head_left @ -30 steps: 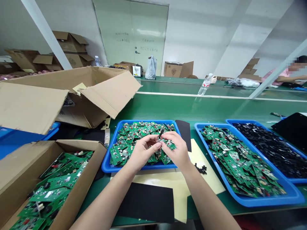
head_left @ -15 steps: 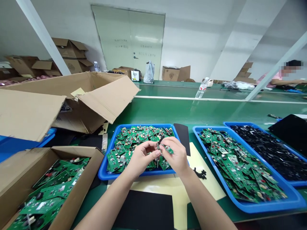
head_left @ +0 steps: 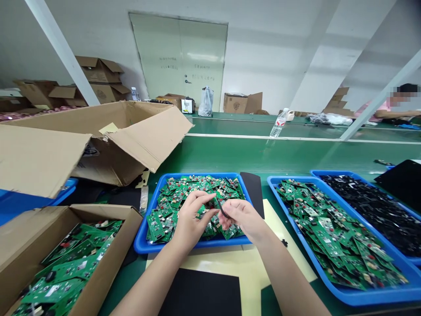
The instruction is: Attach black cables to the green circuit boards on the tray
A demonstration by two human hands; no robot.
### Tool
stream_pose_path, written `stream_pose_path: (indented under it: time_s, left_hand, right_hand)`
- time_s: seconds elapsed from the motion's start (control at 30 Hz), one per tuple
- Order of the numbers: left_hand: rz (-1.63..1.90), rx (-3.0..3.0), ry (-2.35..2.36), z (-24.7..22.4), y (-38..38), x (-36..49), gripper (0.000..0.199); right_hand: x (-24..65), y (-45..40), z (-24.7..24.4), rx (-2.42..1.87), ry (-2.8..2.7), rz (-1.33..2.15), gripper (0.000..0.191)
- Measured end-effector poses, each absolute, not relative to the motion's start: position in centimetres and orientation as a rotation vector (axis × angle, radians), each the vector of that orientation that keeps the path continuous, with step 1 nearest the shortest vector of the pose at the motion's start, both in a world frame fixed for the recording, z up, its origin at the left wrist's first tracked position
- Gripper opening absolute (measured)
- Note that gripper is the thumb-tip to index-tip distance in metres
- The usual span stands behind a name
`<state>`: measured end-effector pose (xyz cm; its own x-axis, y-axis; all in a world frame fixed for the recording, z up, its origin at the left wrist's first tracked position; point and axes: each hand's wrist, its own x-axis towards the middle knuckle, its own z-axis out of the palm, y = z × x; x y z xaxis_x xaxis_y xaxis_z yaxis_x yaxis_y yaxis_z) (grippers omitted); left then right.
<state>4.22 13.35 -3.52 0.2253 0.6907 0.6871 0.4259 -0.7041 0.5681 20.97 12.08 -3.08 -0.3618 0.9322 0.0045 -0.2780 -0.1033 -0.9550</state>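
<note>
Over the middle blue tray [head_left: 142, 239], heaped with green circuit boards [head_left: 164, 206], my two hands meet at the fingertips. My left hand [head_left: 190, 219] pinches a small circuit board [head_left: 215, 203] by its edges between thumb and fingers, the board seen almost edge-on. My right hand [head_left: 245, 219] is closed on a thin black strip [head_left: 222, 210], which lies against or very close to the board; contact is hard to tell. A small black cut piece [head_left: 284, 242] rests on the yellowish sheet [head_left: 272, 224], to the right of my right forearm.
A cardboard box of larger boards [head_left: 131, 219] stands at left, a big open carton [head_left: 154, 140] behind it. To the right are a blue tray of boards [head_left: 329, 285] and a tray of black parts [head_left: 362, 197]. A water bottle [head_left: 279, 125] stands farther back, with a person [head_left: 394, 107] far right.
My right hand has turned, and the black strip now points down along the board instead of up. The black pieces by my right forearm are now mostly hidden behind it.
</note>
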Motion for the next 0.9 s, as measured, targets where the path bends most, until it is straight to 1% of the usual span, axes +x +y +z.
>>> stream_pose_path:
  time_s: [0.1,0.17,0.33,0.5,0.67,0.9]
  left_hand:
    - [1.496,2.251,1.037,-3.4,13.5,4.1,0.02]
    - [1.504,2.218,1.017,-3.3,13.6,4.0,0.02]
    - [1.399,1.955,0.951,-3.4,13.5,4.1,0.022]
    - [1.315,1.652,0.906,-3.2,13.1,4.4,0.024]
    - [1.283,1.524,0.88,-2.6,12.9,4.7,0.026]
    - [1.204,1.379,0.817,-2.5,12.9,4.7,0.033]
  right_hand:
    - [20.9,12.1,-3.1,-0.81,-1.229,1.663,0.032]
    - [20.9,12.1,-3.0,-0.796,-1.219,1.668,0.03]
    - [20.7,12.0,-2.9,-0.742,-1.131,1.691,0.033]
    - [20.7,12.0,-3.0,-0.71,-1.115,1.712,0.031]
    - [20.8,11.9,-3.2,-0.746,-1.13,1.708,0.03]
    - [20.9,11.6,-2.8,-0.764,-1.305,1.655,0.031]
